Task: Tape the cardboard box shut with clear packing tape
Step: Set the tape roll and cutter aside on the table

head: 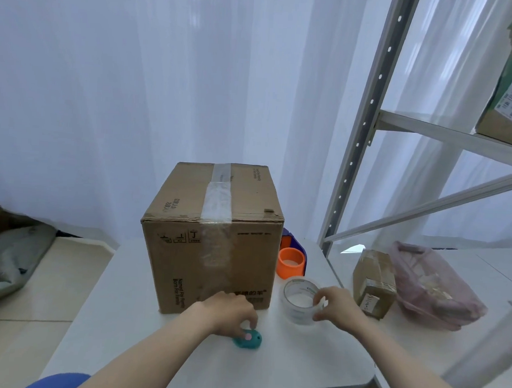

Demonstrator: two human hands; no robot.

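Note:
A closed cardboard box [214,236] stands on the white table [129,329], with a strip of clear tape running over its top seam and down its front face. To its right lies a roll of clear packing tape [298,300]; my right hand [336,305] grips the roll's right side with thumb and fingers. In front of the box my left hand [227,314] rests its fingertips on a small teal cutter [248,339] with a pink button that lies on the table.
An orange and blue tape dispenser [291,259] sits behind the roll beside the box. A small taped parcel [373,283] and a pink plastic bag [430,289] lie to the right. A metal shelf frame [362,131] rises at right. White curtains hang behind.

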